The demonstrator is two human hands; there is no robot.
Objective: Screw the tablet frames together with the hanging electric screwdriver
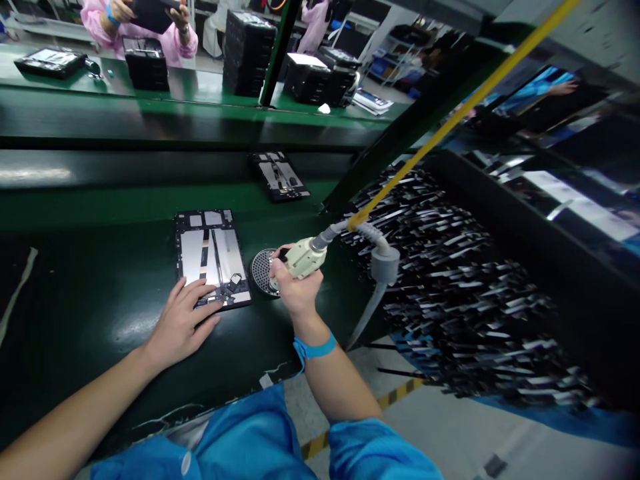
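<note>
An opened tablet (220,250) lies flat on the green bench, its silver inner plates, dark ribbon strips and small parts facing up. On its lower left edge my left hand (187,323) rests with fingers spread, fingertips over the near part. Just right of the tablet, my right hand (299,290) is wrapped around a pale green corded hand tool (305,259), whose exact kind I cannot tell. A round perforated metal disc (263,272) shows beside the thumb, partly hidden by the hand; whether it joins the tool is unclear.
A second opened tablet (280,175) lies farther back. A grey cable with a thick collar (385,265) and a yellow cord (465,110) hang at the right. Many thin dark pieces (465,287) fill a rack there. Behind stand stacked black trays (249,53) and a person in pink (103,30).
</note>
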